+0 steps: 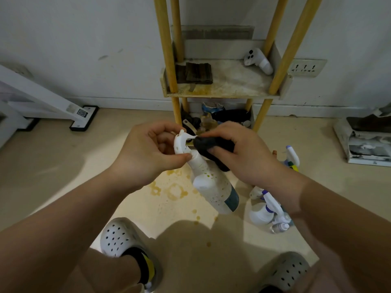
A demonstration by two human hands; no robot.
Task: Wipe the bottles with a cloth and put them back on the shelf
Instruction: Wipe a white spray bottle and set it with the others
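A white spray bottle with a blue label and yellowish spots hangs tilted in front of me, nozzle up. My left hand grips its white trigger head. My right hand holds a dark cloth bunched against the nozzle tip. Beyond the hands stands the shelf, its stained tray carried on yellow posts. More spray bottles stand on the floor at my right, and another is further back.
On the shelf tray lie a white controller-like gadget and a dark folded block. The lower shelf level holds dark clutter. Yellow stains mark the floor. A white stand base sits at the left, a box at the right.
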